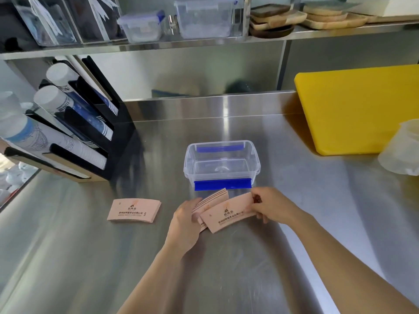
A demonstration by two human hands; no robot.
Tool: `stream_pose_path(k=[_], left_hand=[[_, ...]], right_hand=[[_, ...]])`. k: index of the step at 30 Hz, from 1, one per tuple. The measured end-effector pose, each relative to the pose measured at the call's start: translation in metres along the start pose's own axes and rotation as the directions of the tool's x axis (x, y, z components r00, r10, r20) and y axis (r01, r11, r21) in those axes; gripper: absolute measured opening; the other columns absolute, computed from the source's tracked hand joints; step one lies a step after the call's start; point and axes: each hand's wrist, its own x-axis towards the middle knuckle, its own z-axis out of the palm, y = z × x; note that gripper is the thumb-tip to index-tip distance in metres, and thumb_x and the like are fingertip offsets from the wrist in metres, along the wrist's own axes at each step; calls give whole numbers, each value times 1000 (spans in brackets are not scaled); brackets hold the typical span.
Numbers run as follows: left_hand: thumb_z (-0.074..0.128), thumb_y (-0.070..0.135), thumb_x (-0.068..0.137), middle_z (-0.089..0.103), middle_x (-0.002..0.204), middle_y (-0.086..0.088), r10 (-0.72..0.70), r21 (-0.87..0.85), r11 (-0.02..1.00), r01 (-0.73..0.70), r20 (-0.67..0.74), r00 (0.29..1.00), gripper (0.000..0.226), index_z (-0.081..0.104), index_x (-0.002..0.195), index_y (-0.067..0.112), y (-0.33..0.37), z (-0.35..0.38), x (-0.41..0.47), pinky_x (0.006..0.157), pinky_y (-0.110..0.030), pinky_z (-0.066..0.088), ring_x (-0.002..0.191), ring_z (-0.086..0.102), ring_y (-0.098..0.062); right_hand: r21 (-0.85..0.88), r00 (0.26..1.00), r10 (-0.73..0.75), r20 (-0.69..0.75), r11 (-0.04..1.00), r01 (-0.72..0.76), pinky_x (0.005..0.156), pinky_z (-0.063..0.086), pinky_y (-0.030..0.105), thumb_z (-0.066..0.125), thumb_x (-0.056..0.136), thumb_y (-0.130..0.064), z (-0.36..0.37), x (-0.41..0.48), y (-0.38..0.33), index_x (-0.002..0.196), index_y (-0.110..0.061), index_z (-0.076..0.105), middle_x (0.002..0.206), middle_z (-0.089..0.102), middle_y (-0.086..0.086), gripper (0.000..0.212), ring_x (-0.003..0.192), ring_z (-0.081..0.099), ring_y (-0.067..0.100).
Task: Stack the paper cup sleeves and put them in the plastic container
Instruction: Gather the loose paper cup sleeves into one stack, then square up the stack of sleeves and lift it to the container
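Your right hand [269,206] pinches one sleeve [229,215] by its right end, long axis running left-right; your left hand [187,219] grips the fanned stack [214,198] just left, near the empty container [222,164].

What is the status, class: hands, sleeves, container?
Left hand and right hand gripping pink paper cup sleeves. Clear plastic container open, empty. Second sleeve pile untouched.
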Motion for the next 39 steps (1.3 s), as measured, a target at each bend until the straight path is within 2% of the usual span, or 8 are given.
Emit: stream_pose_path(k=[6,11,13,15,20,25,32,39], left_hand=[[55,16,87,62,115,-2,-19,-74,997,21,17,1000,32,57,120,16,-1,-2,-6,86,-24,40,106,56,-18],[61,5,82,62,110,1,-11,-64,998,15,55,998,37,59,116,17,-4,1,-7,83,-19,36,103,57,-17],[59,4,82,61,111,2,18,-53,999,-14,83,996,37,59,117,18,-5,1,-7,84,-19,36,99,55,-13],[57,4,83,61,110,4,57,-40,998,-53,119,991,38,58,117,19,-8,2,-7,84,-17,36,100,55,-12],[64,2,79,56,109,6,72,-151,986,-71,-1,997,51,48,125,18,-15,6,-9,83,-1,36,104,54,-12],[66,20,80,63,108,-1,-103,-155,982,104,15,995,36,53,112,19,-37,7,-12,96,-36,45,104,52,-21],[61,15,85,65,92,-5,-85,-160,984,82,-7,996,7,60,90,19,-42,2,-16,67,-17,42,73,54,-13],[66,13,81,65,89,-10,-170,-238,958,159,-27,985,29,55,69,36,-50,0,-13,69,-25,41,70,54,-17]], right_hand=[[12,998,-41,-53,999,42,56,57,29,62,87,-18,26,-4,-15,90,-16,48,80,58,-3,14,57,60,14],[84,998,-43,-52,995,48,62,58,34,64,84,-17,44,-3,-20,130,-29,29,101,62,7,60,77,67,25],[26,994,-84,-68,996,86,83,53,33,67,82,-18,45,-3,-15,141,-27,26,118,58,4,72,101,61,22],[17,988,-139,-64,990,140,89,46,24,68,81,-15,43,-5,-13,131,-22,45,118,55,0,55,105,55,16],[100,990,-133,-44,986,137,49,42,9,62,85,-9,42,-8,-7,98,-14,56,94,65,-1,15,61,52,3],[163,995,-96,-31,982,100,52,48,21,58,90,-15,46,-11,-4,99,-17,51,107,65,2,12,58,52,6],[342,995,-40,-94,937,70,56,51,20,57,90,-12,53,-10,0,97,-19,53,105,66,1,10,50,51,10],[345,994,-44,-97,935,75,64,48,18,54,93,-14,62,-10,-2,107,-18,56,110,65,3,15,74,57,12]])
